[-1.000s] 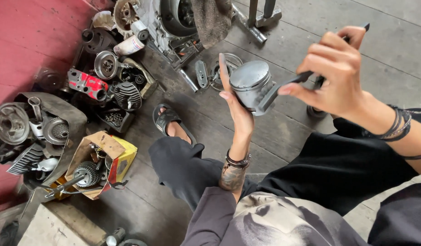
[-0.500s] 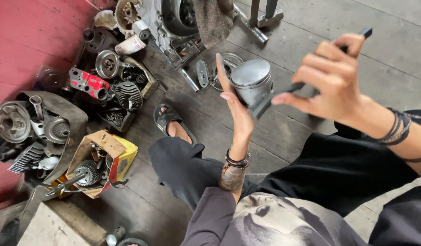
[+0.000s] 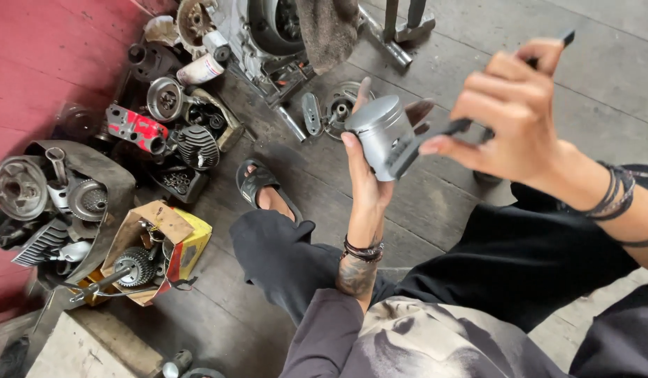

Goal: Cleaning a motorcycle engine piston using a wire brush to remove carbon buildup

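Up close, head view only:
Left hand (image 3: 364, 175): raised palm-up, fingers and thumb wrapped around a grey metal piston (image 3: 382, 133), clamped on its skirt.
Piston: upright in that grip, flat crown facing away from the wrist, just beside the right hand's fingertips.
Right hand (image 3: 509, 112): fingers curled tight around a thin dark tool (image 3: 443, 133); the tool's lower end lies against the piston's side, its upper tip pokes out above the knuckles.
Wrists: dark bands on both; a tattoo shows below the left one.
Below the left hand: a black-trousered knee and a foot in a black sandal (image 3: 257, 185) on the grey plank floor (image 3: 436, 231).
Beyond the left hand's fingers: a round metal engine cover (image 3: 338, 108) on the floor, and past it an engine block (image 3: 261, 31) with a rag draped over it.
Far out from the back of the left hand: a red casing part (image 3: 136, 129), a finned cylinder (image 3: 196, 147), and a torn cardboard box (image 3: 152, 248) holding a gear.
Farther still: a red wall (image 3: 44, 63).
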